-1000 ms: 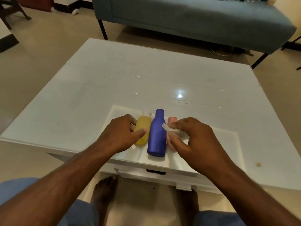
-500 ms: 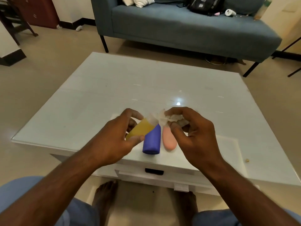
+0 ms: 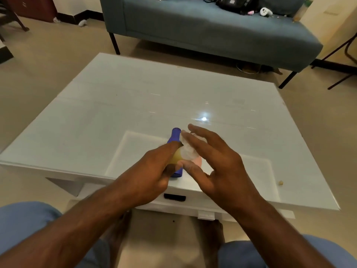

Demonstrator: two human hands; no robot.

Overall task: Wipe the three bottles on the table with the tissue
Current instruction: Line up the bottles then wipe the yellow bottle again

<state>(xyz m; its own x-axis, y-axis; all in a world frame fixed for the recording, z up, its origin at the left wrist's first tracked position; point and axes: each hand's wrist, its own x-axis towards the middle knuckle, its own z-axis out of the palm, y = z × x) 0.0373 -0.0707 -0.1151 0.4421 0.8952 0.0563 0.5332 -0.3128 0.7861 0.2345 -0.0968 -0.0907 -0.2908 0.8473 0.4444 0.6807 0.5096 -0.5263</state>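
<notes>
My left hand (image 3: 148, 172) grips a yellow bottle (image 3: 176, 156) and holds it lifted above the white table (image 3: 119, 105). Against that bottle my right hand (image 3: 214, 159) presses a crumpled white tissue (image 3: 189, 149), with the thumb under it and the fingers nearly straight over it. A blue bottle (image 3: 174, 135) lies on the table behind my hands, its neck pointing away from me. Beside it lies a pink bottle (image 3: 198, 161), mostly hidden by my right hand.
A blue-grey sofa (image 3: 202, 29) stands beyond the table with a bag and small items on it. A crumb (image 3: 280, 183) lies near the table's front right corner. The table has a drawer with a dark handle (image 3: 174, 197) facing me.
My left hand lifted the yellow bottle off the table. My right hand brought the tissue onto it and spread its fingers over it. The camera tilted up.
</notes>
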